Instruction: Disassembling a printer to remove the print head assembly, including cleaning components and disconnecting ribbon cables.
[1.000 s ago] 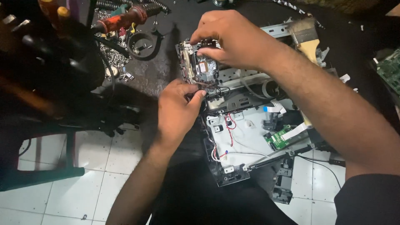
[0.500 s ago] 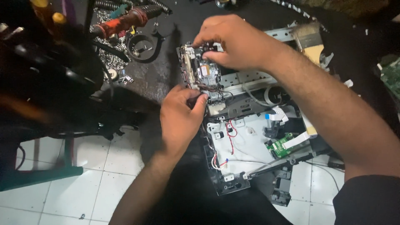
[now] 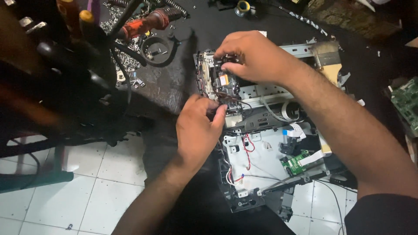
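Observation:
An opened machine chassis (image 3: pixel 265 161) of grey metal, with red wires and a small green circuit board (image 3: pixel 296 163), lies on a dark work surface. At its upper left end stands a small black and metal assembly (image 3: pixel 220 82). My right hand (image 3: pixel 254 56) grips the top of this assembly from above. My left hand (image 3: pixel 198 126) is just below it, thumb and fingers pinched on thin dark wires at the assembly's lower edge.
Loose screws and small metal parts (image 3: pixel 130 56) are scattered at the upper left beside an orange-handled tool (image 3: pixel 148 21) and a black ring (image 3: pixel 159 50). A dark blurred stand (image 3: pixel 74 87) fills the left. Another green board (image 3: pixel 407 102) sits far right. White floor tiles (image 3: pixel 87 191) lie below.
My left hand has shifted slightly and its fingers have closed on the wires below the assembly. My right hand keeps its grip on top.

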